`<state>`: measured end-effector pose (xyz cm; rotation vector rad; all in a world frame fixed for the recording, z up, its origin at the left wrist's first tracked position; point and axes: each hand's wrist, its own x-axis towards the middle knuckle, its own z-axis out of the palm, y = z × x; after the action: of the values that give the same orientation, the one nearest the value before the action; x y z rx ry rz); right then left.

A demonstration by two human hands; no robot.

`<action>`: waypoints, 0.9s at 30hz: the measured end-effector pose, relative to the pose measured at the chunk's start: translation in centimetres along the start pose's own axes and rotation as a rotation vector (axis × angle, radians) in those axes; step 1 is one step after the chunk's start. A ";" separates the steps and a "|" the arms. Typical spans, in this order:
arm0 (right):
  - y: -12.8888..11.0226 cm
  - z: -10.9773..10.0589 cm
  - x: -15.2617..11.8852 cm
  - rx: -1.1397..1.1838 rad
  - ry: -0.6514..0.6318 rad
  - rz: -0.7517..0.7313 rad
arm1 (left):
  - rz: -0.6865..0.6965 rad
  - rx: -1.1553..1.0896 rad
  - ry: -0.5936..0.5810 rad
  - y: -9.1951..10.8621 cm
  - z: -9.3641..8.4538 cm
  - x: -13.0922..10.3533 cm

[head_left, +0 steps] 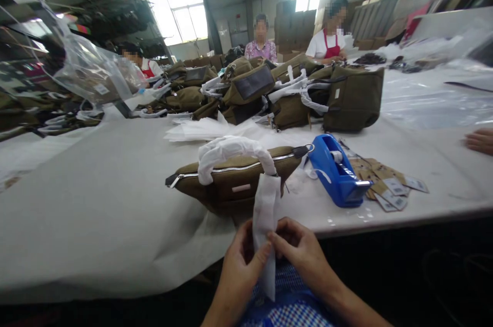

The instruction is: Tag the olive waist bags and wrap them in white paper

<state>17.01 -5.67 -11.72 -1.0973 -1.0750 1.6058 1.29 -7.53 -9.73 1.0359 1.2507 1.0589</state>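
An olive-brown bag (227,188) with a silver zipper stands at the near edge of the white-covered table. White wrapping covers its arched handle (234,147). From the bag's right side a white-wrapped strip (266,204) hangs down toward me. My left hand (244,257) closes on the strip from the left, thumb in front. My right hand (295,245) pinches the same strip from the right, just below the bag. Both hands are in front of the table edge, close together.
A blue tape dispenser (341,173) stands right of the bag, beside cardboard tags (389,186). White sheets (204,129) lie behind the bag. Farther back are piled olive bags (250,85) and several people. Another person's hand (479,140) rests at the right edge.
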 end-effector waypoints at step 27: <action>-8.2 -17.5 2.4 -0.313 0.765 -0.398 | 0.013 0.121 0.238 -1.0 0.1 0.4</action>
<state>34.79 1.51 -8.42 -1.4281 -0.9394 0.6139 1.49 -7.36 -10.74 1.0320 1.5166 1.1537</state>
